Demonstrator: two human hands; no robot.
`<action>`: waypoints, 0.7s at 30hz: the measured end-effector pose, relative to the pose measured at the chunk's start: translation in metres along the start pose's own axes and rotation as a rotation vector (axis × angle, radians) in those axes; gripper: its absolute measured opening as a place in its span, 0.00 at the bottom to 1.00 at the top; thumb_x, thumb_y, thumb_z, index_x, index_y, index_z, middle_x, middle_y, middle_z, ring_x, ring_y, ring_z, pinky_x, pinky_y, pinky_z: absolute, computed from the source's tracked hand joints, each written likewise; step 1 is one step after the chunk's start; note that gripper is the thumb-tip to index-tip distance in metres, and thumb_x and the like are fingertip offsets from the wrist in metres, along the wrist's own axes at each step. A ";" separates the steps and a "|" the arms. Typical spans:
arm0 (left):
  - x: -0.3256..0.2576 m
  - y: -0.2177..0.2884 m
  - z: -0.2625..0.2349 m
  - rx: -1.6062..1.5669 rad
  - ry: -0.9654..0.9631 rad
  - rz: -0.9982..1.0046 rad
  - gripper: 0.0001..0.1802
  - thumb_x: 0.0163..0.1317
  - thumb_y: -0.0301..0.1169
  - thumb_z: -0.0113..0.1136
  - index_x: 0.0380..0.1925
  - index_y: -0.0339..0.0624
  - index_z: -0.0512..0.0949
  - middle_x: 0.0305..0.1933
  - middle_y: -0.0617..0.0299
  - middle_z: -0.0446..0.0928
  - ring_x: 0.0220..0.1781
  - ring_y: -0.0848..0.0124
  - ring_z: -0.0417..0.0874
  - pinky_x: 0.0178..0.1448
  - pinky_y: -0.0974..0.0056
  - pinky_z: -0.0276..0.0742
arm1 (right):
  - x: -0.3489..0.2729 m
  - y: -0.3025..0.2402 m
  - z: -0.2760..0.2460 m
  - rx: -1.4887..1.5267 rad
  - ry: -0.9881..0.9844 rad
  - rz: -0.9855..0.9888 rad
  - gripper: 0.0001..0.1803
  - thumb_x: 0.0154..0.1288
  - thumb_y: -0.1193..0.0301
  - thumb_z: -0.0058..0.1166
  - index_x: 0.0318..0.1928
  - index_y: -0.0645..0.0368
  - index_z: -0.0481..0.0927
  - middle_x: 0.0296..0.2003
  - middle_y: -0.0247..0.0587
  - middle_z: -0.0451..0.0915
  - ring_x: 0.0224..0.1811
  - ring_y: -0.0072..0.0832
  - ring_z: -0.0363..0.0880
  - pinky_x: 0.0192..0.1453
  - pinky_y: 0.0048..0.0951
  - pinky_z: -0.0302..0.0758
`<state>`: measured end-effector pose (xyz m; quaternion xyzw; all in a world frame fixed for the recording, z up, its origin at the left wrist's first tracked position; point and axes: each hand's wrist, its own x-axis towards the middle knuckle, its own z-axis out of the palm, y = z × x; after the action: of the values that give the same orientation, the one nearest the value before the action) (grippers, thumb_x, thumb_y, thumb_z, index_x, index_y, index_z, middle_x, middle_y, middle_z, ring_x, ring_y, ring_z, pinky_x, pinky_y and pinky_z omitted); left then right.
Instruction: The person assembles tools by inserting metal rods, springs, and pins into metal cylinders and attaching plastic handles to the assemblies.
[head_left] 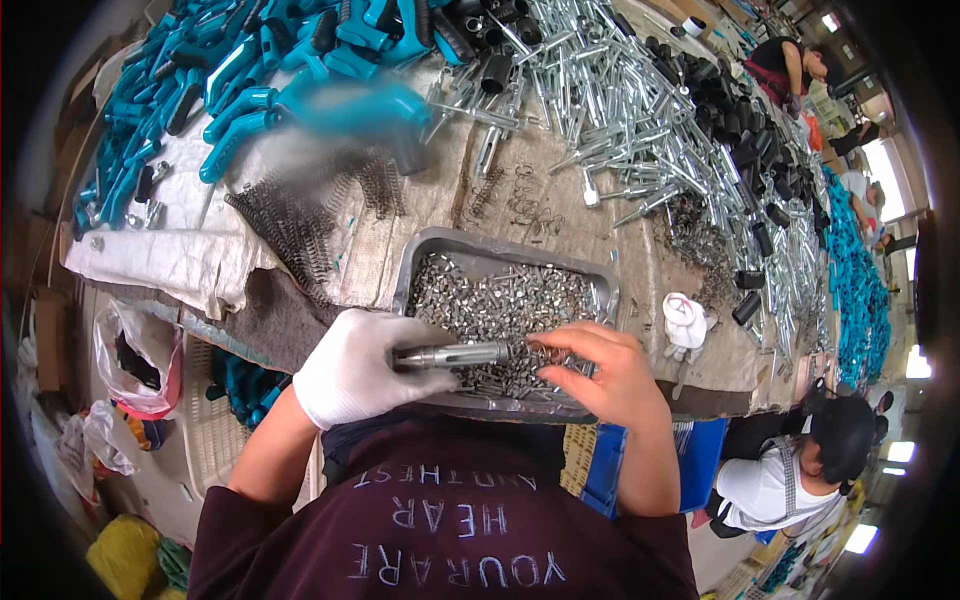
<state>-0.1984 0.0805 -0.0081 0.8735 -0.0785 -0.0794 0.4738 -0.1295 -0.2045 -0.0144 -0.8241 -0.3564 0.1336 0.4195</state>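
Note:
My left hand (pixel 350 368), in a white glove, is closed around a slotted metal tube (pixel 466 354) that points to the right. At the tube's right end my bare right hand (pixel 615 372) pinches what looks like a small coil spring (pixel 541 351) between thumb and fingers. Both hands are over the near half of a grey tray (pixel 520 248). Small metal pins and short cylinders (pixel 490 297) fill much of that tray. Beyond it, loose coil springs (pixel 524 200) lie on the cloth-covered table, with a larger mat of springs (pixel 300 225) to the left.
Teal handles (pixel 232 80) heap up at the far left. Metal tubes and rods (pixel 610 95) pile at the back, beside black sleeves (pixel 735 130). A white glove (pixel 685 322) lies right of the tray. Another person (pixel 800 460) sits at the lower right near a blue crate (pixel 702 462).

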 end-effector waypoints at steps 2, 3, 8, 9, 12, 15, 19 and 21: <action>0.001 0.005 -0.002 0.059 -0.029 0.031 0.21 0.48 0.38 0.77 0.42 0.43 0.86 0.28 0.51 0.83 0.30 0.56 0.86 0.37 0.60 0.81 | -0.009 0.000 0.002 0.091 -0.052 0.085 0.18 0.59 0.73 0.66 0.51 0.61 0.83 0.40 0.44 0.84 0.37 0.33 0.84 0.44 0.32 0.79; 0.002 0.010 -0.004 0.056 -0.090 0.006 0.23 0.46 0.38 0.78 0.43 0.41 0.86 0.31 0.50 0.84 0.33 0.56 0.87 0.40 0.61 0.81 | -0.014 0.004 0.003 0.110 -0.050 0.063 0.19 0.57 0.74 0.68 0.51 0.60 0.84 0.39 0.43 0.84 0.33 0.29 0.83 0.40 0.29 0.79; 0.006 0.023 0.000 0.046 -0.198 -0.045 0.25 0.44 0.38 0.80 0.44 0.40 0.86 0.35 0.48 0.85 0.36 0.56 0.88 0.42 0.61 0.82 | -0.027 0.005 0.006 0.191 0.043 0.006 0.19 0.55 0.75 0.70 0.50 0.59 0.85 0.36 0.41 0.84 0.33 0.29 0.83 0.38 0.28 0.78; 0.009 0.025 0.005 0.045 -0.205 -0.003 0.26 0.44 0.38 0.80 0.44 0.40 0.86 0.35 0.47 0.85 0.36 0.55 0.88 0.42 0.61 0.82 | -0.029 0.003 0.009 0.209 0.046 -0.001 0.19 0.55 0.75 0.70 0.49 0.59 0.85 0.35 0.40 0.84 0.32 0.29 0.83 0.37 0.27 0.78; 0.013 0.039 0.027 0.137 -0.165 0.135 0.30 0.46 0.39 0.78 0.50 0.40 0.83 0.31 0.50 0.83 0.33 0.55 0.87 0.39 0.59 0.82 | -0.030 -0.004 0.018 0.237 0.080 -0.019 0.19 0.54 0.75 0.71 0.49 0.59 0.85 0.33 0.40 0.85 0.32 0.28 0.83 0.37 0.27 0.78; 0.013 0.046 0.052 0.342 -0.118 0.210 0.30 0.48 0.39 0.76 0.52 0.40 0.82 0.28 0.53 0.82 0.31 0.58 0.86 0.37 0.60 0.82 | -0.036 -0.002 0.031 0.276 0.126 0.020 0.19 0.54 0.75 0.72 0.48 0.60 0.85 0.34 0.42 0.86 0.32 0.28 0.84 0.39 0.26 0.79; 0.018 0.036 0.066 0.299 -0.094 0.227 0.26 0.46 0.35 0.78 0.46 0.39 0.84 0.30 0.53 0.83 0.30 0.60 0.86 0.35 0.62 0.81 | -0.054 0.005 0.032 0.488 0.235 0.224 0.19 0.54 0.78 0.72 0.48 0.63 0.84 0.38 0.40 0.87 0.36 0.23 0.86 0.41 0.22 0.81; 0.023 0.034 0.067 0.010 -0.111 0.115 0.18 0.48 0.37 0.78 0.37 0.41 0.85 0.30 0.56 0.84 0.30 0.60 0.86 0.36 0.62 0.82 | -0.065 0.010 0.026 0.750 0.343 0.313 0.24 0.52 0.81 0.73 0.51 0.65 0.83 0.43 0.40 0.87 0.39 0.19 0.84 0.41 0.21 0.80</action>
<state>-0.1920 0.0022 -0.0169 0.8643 -0.1551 -0.1000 0.4679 -0.1840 -0.2384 -0.0434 -0.6689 -0.0795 0.1771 0.7175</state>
